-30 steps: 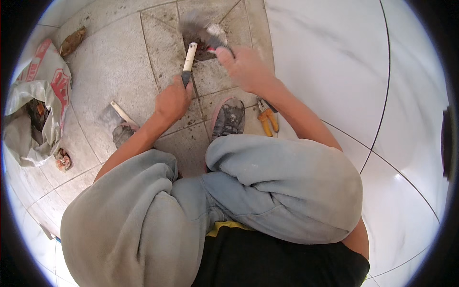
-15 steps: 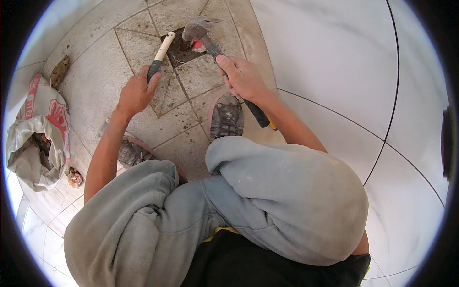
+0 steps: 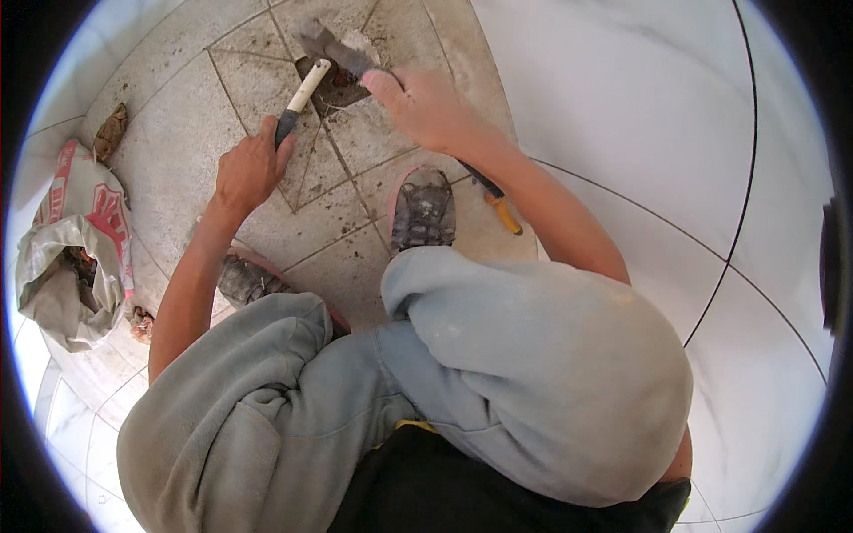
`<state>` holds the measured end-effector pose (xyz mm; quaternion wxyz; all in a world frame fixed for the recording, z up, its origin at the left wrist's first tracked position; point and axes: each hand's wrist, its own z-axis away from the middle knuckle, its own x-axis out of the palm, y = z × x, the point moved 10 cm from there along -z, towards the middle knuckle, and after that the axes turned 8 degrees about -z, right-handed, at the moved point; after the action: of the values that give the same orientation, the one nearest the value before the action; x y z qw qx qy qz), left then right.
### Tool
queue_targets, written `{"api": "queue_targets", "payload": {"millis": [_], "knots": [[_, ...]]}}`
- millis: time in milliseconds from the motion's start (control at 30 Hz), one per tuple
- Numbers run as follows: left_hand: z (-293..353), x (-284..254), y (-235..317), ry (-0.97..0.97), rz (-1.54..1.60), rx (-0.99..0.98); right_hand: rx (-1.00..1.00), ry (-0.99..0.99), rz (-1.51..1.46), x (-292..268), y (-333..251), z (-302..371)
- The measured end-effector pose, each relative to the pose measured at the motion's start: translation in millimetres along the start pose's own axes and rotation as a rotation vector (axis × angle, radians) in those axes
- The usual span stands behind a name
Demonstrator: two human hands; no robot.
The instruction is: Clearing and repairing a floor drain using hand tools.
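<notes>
My left hand is closed round the dark grip of a tool with a cream-coloured handle. Its pale end points up to the edge of a square hole in the floor tiles; the tool's lower end is hidden by my hand. In my right hand is a hammer, its head smeared by motion above the hole. Loose dirt and something reddish show inside the hole, partly covered by the hammer and my right hand.
My shoes rest on dusty floor tiles. Below my right forearm lies a yellow-handled tool. At left stands an open white-and-red sack holding debris, with a brown crumpled piece behind it. A marbled white wall rises at right.
The hammer and my right hand have swung left and away from me, over the hole. More of the yellow handle shows. My left hand has hardly moved.
</notes>
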<state>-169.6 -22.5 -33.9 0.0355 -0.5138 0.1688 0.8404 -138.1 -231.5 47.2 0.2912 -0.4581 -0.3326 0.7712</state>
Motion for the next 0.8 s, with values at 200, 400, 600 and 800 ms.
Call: {"api": "queue_targets", "payload": {"millis": [200,400,600,800], "knots": [[-1.8,-5.5,8.6,-0.005,0.082,-0.023,-0.064,0.0,0.096,6.4,9.8,-4.0],[-6.4,-1.3,13.2,-0.139,0.454,-0.052,-0.081,0.066,-0.087,-17.0,-41.5,-0.5],[-2.1,-31.4,22.3,-0.065,0.471,0.032,-0.075,0.124,-0.199,-36.9,-42.9,10.0],[-13.2,0.5,-6.1,-0.056,0.275,-0.038,0.095,0.058,-0.332,-21.4,-10.8,10.6]]}}
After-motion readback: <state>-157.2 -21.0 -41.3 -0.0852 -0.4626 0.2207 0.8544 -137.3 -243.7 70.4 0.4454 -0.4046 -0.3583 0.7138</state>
